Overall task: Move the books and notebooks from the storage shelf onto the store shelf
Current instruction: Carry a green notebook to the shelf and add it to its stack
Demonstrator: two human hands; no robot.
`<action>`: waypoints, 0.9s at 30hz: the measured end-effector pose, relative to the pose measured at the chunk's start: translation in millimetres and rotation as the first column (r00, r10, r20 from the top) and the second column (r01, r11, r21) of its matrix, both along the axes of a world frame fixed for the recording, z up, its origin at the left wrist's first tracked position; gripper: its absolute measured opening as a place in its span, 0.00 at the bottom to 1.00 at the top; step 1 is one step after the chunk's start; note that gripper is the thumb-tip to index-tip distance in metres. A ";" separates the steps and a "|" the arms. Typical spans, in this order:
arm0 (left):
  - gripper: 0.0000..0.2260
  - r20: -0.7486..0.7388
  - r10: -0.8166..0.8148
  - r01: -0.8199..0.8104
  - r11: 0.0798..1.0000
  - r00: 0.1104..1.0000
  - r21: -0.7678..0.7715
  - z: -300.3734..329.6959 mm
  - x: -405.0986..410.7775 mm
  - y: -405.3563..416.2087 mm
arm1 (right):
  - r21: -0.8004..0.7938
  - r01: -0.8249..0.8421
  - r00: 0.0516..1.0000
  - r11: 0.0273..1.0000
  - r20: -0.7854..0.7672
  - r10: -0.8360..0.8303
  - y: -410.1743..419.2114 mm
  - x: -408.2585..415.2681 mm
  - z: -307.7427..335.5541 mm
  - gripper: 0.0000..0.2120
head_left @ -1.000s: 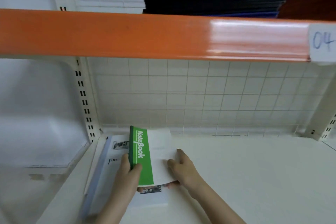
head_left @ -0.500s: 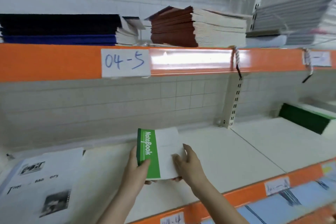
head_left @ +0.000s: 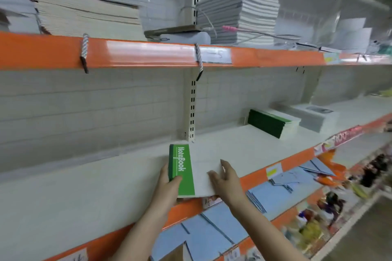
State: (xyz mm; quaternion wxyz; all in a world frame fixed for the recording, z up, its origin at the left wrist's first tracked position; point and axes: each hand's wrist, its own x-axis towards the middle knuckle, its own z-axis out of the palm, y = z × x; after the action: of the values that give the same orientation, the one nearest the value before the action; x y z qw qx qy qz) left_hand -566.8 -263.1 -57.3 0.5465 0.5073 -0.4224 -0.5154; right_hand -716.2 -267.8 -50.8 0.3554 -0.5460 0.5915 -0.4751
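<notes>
1. Since the earlier frames the view has swung right along the shelving: the printed sheets at the far left have gone from sight, and a dark green stack [head_left: 272,123] with a pale grey stack [head_left: 314,117] beside it now shows at the far right of the middle shelf [head_left: 84,193].
2. The middle shelf is a long white board with an orange front edge; the span under the hands is bare, so it looks like the place meant for this load.
3. The shelf above [head_left: 148,54] carries stacks of books and pale notebooks, with a cable trailing over them.
4. The lower shelf [head_left: 212,233] holds rows of light blue covers.
5. The green-and-white notebook stack [head_left: 191,171] is carried flat over the near edge of the middle shelf, green spine to the left; I cannot tell if it touches the board.
6. The left hand [head_left: 169,184] grips the spine side, thumb on top, to bear the weight.
7. The right hand [head_left: 226,178] rests spread on the white cover, probably to steady it.
</notes>
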 end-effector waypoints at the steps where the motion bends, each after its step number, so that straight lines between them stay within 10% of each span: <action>1: 0.16 -0.004 -0.009 0.009 1.000 1.000 -0.012 0.3 -14.9 -0.3 | -0.002 0.001 1.000 1.000 0.014 -0.001 0.0 -14.1 -1.7 0.23; 6: 0.16 0.002 -0.064 0.064 0.997 0.998 -0.042 -0.2 -73.9 -6.3 | -0.016 -0.013 0.998 1.000 0.067 0.014 3.0 -75.4 -4.4 0.09; 27: 0.13 -0.037 -0.205 0.205 0.979 0.978 0.004 18.3 -258.3 -114.8 | -0.007 0.159 0.968 0.987 0.196 -0.154 -89.9 -254.1 4.3 0.14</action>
State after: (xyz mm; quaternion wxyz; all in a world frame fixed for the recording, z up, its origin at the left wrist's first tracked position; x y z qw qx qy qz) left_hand -825.2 -377.9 -39.0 0.4959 0.4539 -0.4605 -0.5797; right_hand -970.3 -357.7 -46.5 0.3668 -0.4525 0.5898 -0.5593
